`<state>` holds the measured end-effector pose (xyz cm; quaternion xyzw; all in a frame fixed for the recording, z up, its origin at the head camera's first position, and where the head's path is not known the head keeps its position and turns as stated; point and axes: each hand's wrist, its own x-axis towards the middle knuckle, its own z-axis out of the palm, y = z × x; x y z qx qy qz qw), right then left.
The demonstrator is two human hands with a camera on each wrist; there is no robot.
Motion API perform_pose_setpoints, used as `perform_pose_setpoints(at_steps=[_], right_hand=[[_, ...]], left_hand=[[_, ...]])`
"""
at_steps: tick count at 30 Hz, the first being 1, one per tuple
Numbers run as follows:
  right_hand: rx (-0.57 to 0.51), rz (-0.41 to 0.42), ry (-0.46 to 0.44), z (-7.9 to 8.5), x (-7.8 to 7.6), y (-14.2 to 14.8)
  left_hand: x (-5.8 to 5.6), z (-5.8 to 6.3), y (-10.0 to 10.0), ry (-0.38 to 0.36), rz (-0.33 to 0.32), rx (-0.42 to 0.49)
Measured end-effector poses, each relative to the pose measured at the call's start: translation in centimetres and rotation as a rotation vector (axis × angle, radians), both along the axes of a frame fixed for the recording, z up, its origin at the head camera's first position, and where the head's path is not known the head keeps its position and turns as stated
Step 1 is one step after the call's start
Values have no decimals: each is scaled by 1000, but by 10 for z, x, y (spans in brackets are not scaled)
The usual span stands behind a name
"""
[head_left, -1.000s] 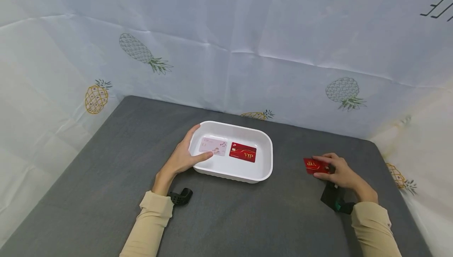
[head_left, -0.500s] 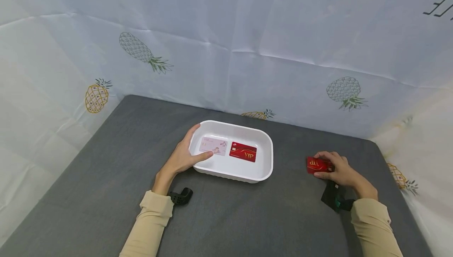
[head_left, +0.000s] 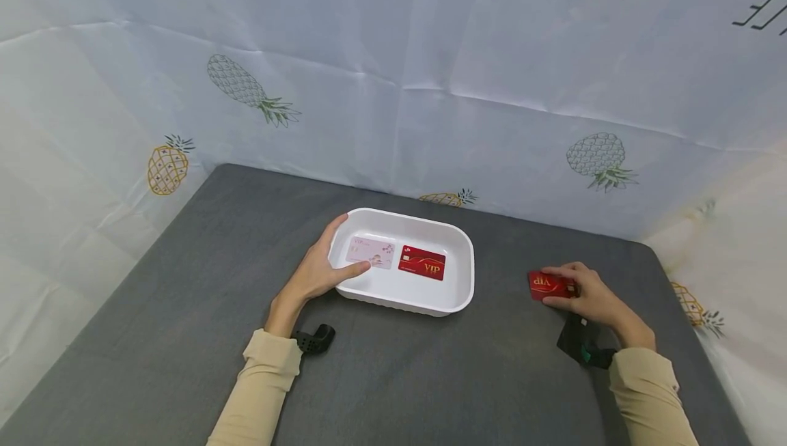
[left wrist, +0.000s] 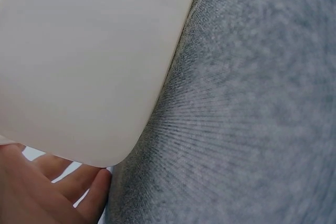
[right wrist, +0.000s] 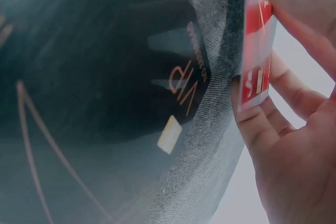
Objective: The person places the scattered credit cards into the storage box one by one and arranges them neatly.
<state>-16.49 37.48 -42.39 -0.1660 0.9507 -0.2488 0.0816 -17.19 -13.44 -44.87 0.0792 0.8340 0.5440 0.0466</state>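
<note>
A white rectangular tray (head_left: 455, 299) sits on the grey table. My left hand (head_left: 316, 270) grips its left end, thumb over the near rim and fingers along the outer side. In the left wrist view, the fingers (left wrist: 94, 192) are bent at the tray's lower corner. Inside the tray lie a pale pink VIP card (head_left: 363, 252) and a red VIP card (head_left: 421, 263), side by side. To the right, my right hand (head_left: 590, 296) pinches another red VIP card (head_left: 547, 285) between thumb and fingers. A black VIP card (right wrist: 105, 93) lies below that wrist, partly hidden in the head view.
The grey cloth-covered table (head_left: 430, 378) reaches back to a pale curtain (head_left: 393, 77) printed with pineapples. Dark wrist straps with devices, one a black camera mount (head_left: 316, 340), sit beside both cuffs.
The red card in my right hand has shifted slightly, first right, then back left, its angle changing a little. The left hand and the tray stay in place.
</note>
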Motion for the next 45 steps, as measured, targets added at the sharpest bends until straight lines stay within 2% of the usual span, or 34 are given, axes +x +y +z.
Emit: perform_pose_setpoints(at_steps=[7,11,24,45], right_hand=[[14,-25,-68,3,2,-2],[43,-31,-76,4,2,-3],[98,-66,61,12,4,-10],[57,-85,125,31,3,-40]], left_hand=[[1,0,0,6,-5,-1],[1,1,1,5,-5,-3],[3,2,0,-4,1,-1],[1,1,0,7,-7,8]])
